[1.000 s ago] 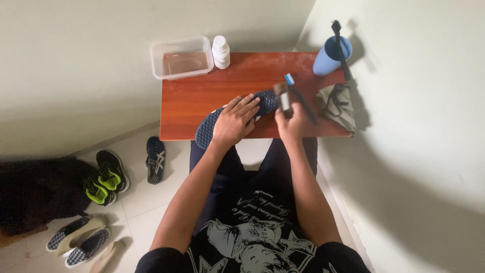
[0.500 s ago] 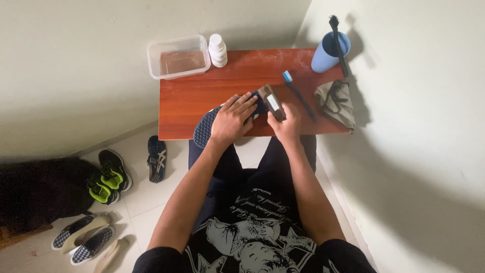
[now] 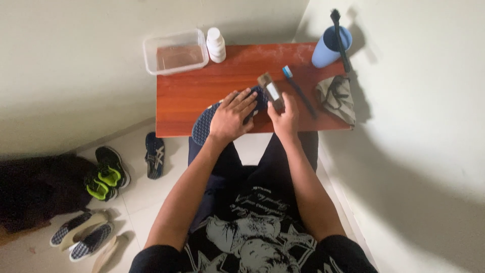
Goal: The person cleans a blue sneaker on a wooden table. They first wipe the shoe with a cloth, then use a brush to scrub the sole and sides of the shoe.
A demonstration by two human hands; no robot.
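Note:
A dark blue shoe (image 3: 204, 124) lies sole up at the front edge of the red-brown wooden table (image 3: 187, 93). My left hand (image 3: 231, 116) rests flat on it and holds it down. My right hand (image 3: 284, 115) grips a brown scrub brush (image 3: 270, 90), set against the shoe's far end. A toothbrush with a blue head (image 3: 298, 91) lies on the table just right of my right hand.
A clear plastic tub (image 3: 175, 50) and a white bottle (image 3: 216, 44) stand at the table's back. A blue cup (image 3: 329, 46) with a dark brush in it and a crumpled rag (image 3: 337, 96) sit at right. Shoes (image 3: 154, 154) lie on the floor at left.
My right hand has lowered the brush from above the table down onto the shoe's far end. My left hand has stayed on the shoe.

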